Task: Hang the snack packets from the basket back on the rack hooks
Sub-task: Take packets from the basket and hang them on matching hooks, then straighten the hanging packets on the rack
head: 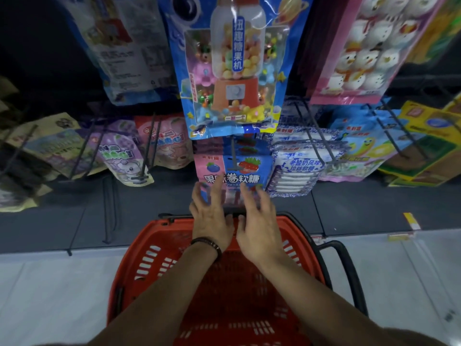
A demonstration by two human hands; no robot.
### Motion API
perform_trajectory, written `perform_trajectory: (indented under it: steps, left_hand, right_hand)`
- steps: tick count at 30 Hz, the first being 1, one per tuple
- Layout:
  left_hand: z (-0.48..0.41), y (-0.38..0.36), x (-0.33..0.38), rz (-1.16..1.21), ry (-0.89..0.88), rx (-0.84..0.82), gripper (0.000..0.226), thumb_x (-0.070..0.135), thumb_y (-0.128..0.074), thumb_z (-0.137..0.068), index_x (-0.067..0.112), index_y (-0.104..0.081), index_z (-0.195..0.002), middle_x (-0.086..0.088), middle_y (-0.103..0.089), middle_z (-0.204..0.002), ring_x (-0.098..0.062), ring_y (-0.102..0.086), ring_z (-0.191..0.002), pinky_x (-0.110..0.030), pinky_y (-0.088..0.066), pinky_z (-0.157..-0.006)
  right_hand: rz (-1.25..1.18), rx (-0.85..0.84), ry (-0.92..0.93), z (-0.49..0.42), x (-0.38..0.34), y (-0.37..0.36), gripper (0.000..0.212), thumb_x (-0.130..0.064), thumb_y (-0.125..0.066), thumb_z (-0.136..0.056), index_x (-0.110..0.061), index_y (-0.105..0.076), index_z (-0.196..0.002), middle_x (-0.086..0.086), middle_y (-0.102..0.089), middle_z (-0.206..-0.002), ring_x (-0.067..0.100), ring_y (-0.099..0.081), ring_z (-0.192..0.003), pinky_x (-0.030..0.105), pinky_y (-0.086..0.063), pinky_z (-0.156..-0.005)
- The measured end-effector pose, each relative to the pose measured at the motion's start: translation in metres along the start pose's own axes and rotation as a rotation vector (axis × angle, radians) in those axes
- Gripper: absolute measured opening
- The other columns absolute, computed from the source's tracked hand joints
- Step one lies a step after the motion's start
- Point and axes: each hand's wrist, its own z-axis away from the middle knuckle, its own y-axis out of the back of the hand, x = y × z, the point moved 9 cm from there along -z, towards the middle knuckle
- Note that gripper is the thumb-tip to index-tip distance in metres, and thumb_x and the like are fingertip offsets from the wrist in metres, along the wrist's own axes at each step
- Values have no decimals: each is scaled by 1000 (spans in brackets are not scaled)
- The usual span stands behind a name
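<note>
A pink and blue fruit-roll candy packet [234, 174] hangs on a black rack hook [233, 156] straight ahead, with more of the same packets behind it. My left hand [210, 216] and my right hand [259, 221] reach side by side just below the packet. Their fingers are spread and relaxed, and the fingertips overlap the packet's lower edge. Neither hand holds anything. Below my forearms stands the red plastic basket [154, 265]; the part of its inside that shows holds no packets.
A large blue candy-machine packet [234, 71] hangs above the hook. White and blue packets [296, 166] hang to the right, purple packets [119, 156] to the left. Several bare hook rods jut out. The basket's black handle [346, 273] sticks out on the right over pale floor.
</note>
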Motion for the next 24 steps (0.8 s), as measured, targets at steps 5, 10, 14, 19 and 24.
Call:
perform_trajectory:
  steps: [5,10,14,19,24]
  left_hand:
    - [-17,-11,-7,-64,-24,-23,103,26,-67,-88,45,0,-163,-16,3,-168,-49,-27,-143,-58,-35,-118]
    - [-44,-13,-10,-94,-15,-27,106,35,-71,-86,46,2,-162,-13,7,-170,-48,-25,-145,-55,-35,-117]
    - [-63,-12,-10,-88,-3,-42,114,32,-72,-86,51,12,-160,-12,13,-171,-48,-20,-147,-56,-33,-117]
    - [-81,-12,-6,-83,41,-76,112,35,-71,-88,52,13,-160,-12,15,-171,-51,-16,-149,-58,-33,-116]
    - [-84,-13,-5,-103,51,-91,113,34,-71,-90,51,15,-160,-8,18,-171,-51,-12,-151,-58,-31,-119]
  right_hand:
    - [68,-80,-7,-23,4,-7,83,-24,-54,-102,-38,-6,-168,4,12,-175,35,-14,-159,43,-41,-118]
    - [124,-110,21,-50,8,-10,85,-28,-56,-103,-35,-3,-168,4,16,-174,36,-6,-161,47,-40,-122]
    - [146,-115,33,-71,10,-11,89,-30,-59,-102,-37,1,-168,5,15,-174,35,-2,-163,48,-38,-124]
    - [163,-135,26,-88,10,-8,91,-29,-59,-103,-38,4,-168,3,17,-174,36,-2,-163,46,-39,-122]
    - [168,-171,1,-91,10,-10,91,-29,-59,-102,-35,3,-168,0,19,-174,36,-2,-163,49,-42,-119]
